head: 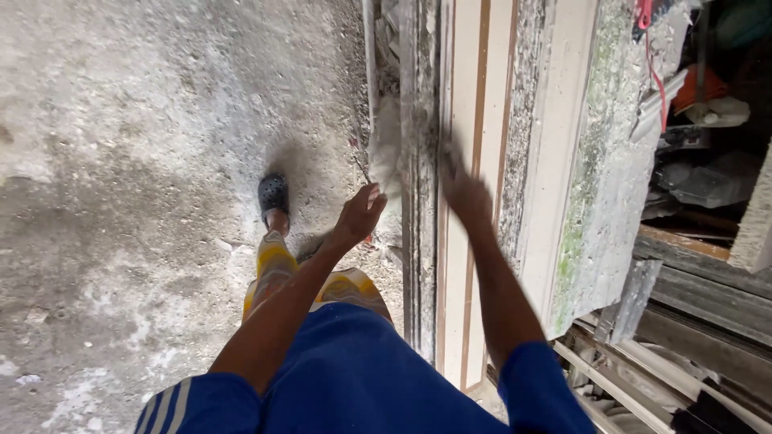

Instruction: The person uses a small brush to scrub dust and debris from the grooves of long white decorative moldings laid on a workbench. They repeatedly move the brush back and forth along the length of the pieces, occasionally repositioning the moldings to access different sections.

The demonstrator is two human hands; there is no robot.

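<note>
My left hand hangs near a white rag beside the slab, fingers loosely curled, holding nothing; my right hand lies on the slab stack, blurred; I cannot tell its fingers. Slabs stand on edge on the concrete floor; my dark shoe is left of them.

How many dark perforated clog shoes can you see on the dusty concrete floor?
1. The dark perforated clog shoe is on the dusty concrete floor, left of the left hand. The other foot is hidden under the blue shirt.

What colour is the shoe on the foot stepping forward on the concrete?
Black, with small holes across the top; the shoe shows best in the head view, just left of the left hand.
</note>
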